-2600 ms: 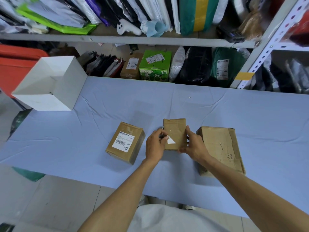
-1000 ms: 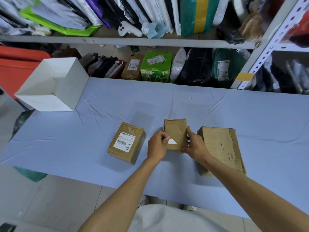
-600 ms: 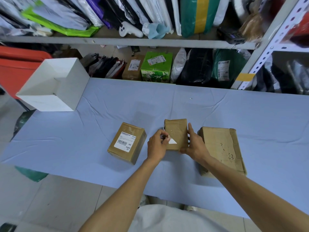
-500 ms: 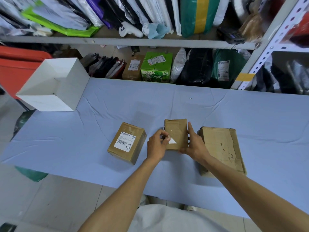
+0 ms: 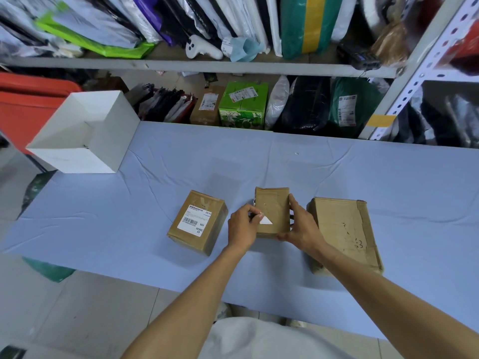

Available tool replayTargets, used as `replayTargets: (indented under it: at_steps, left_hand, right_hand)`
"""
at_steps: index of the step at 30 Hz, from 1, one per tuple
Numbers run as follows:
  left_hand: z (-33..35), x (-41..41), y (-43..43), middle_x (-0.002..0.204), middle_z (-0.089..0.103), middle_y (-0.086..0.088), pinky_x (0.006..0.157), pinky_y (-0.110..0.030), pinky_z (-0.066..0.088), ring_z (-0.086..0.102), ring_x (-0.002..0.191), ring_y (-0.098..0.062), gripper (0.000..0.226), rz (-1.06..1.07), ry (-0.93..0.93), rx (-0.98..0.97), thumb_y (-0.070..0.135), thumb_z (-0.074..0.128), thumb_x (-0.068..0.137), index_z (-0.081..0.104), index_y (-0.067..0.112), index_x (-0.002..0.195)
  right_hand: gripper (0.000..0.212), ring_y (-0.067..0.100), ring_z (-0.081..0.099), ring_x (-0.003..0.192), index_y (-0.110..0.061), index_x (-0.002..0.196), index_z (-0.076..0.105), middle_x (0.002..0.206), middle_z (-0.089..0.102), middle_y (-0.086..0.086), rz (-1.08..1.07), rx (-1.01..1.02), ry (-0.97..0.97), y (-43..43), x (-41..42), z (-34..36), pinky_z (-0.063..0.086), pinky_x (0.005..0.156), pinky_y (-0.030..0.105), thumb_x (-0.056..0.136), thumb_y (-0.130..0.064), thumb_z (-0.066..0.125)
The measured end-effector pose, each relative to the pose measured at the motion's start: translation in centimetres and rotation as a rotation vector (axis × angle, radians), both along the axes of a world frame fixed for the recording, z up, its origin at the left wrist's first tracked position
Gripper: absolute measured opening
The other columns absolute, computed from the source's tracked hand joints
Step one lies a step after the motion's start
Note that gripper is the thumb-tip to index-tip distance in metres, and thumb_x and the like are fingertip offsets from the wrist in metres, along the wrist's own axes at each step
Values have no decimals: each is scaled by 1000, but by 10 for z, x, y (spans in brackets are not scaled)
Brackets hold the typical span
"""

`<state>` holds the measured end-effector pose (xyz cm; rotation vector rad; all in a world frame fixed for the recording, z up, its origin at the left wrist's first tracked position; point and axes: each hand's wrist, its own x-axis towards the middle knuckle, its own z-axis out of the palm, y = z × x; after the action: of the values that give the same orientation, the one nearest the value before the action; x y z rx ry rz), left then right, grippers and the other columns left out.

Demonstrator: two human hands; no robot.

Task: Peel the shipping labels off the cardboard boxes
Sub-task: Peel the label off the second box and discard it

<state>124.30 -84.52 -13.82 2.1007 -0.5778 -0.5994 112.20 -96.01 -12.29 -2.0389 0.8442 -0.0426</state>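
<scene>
Small box (image 5: 272, 211) dead centre between hands, long axis running away from person. Label scrap (image 5: 265, 221), white triangle, sits on box top at near-left corner, so left hand (image 5: 242, 229) nearer; its fingertips curl and pinch scrap edge. Right hand (image 5: 302, 226) grasps box's right side, bracing. Peel likely pulls leftward. Labelled box (image 5: 197, 222) just left, shipping label (image 5: 193, 221) intact; large box (image 5: 344, 234) just right, bare top. Surface: blue cloth (image 5: 129, 203), wrinkled. White carton (image 5: 83, 133) far left; packed shelves (image 5: 207, 64) behind.
</scene>
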Motion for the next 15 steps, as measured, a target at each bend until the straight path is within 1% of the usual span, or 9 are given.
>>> replayTargets:
  at_steps: [2,4,9,13,15]
  left_hand:
    - [0,1,0,97,71,4,79,-33,52,66,91,-18,5,-2,12,0,25,67,87,64,21,85]
    - [-1,2,0,97,71,4,81,-35,53,66,90,-19,6,-1,20,-2,25,67,86,63,23,83]
    - [-1,4,-1,96,71,4,79,-34,52,66,91,-20,8,-8,30,3,26,68,85,62,26,80]
    - [-1,5,-1,97,71,3,78,-34,51,66,91,-20,8,-12,37,4,26,69,85,62,26,80]
    - [-1,5,-1,97,71,4,76,-30,50,66,91,-20,8,-15,38,3,27,69,85,62,26,80]
  right_hand:
    - [123,27,54,113,-14,153,6,133,48,13,-4,3,-17,1,0,0,52,90,44,61,-16,88]
    - [122,27,54,111,-14,153,6,130,49,12,-4,11,-30,2,1,1,52,90,44,62,-17,88]
    - [122,30,53,113,-15,153,4,133,46,14,-6,36,-44,2,2,3,52,90,46,64,-14,87]
    - [121,28,53,114,-14,152,6,135,46,13,-8,41,-56,2,2,4,52,91,45,63,-13,88]
    - [120,27,53,114,-14,152,7,136,46,13,-14,49,-59,1,2,4,53,90,45,63,-12,87]
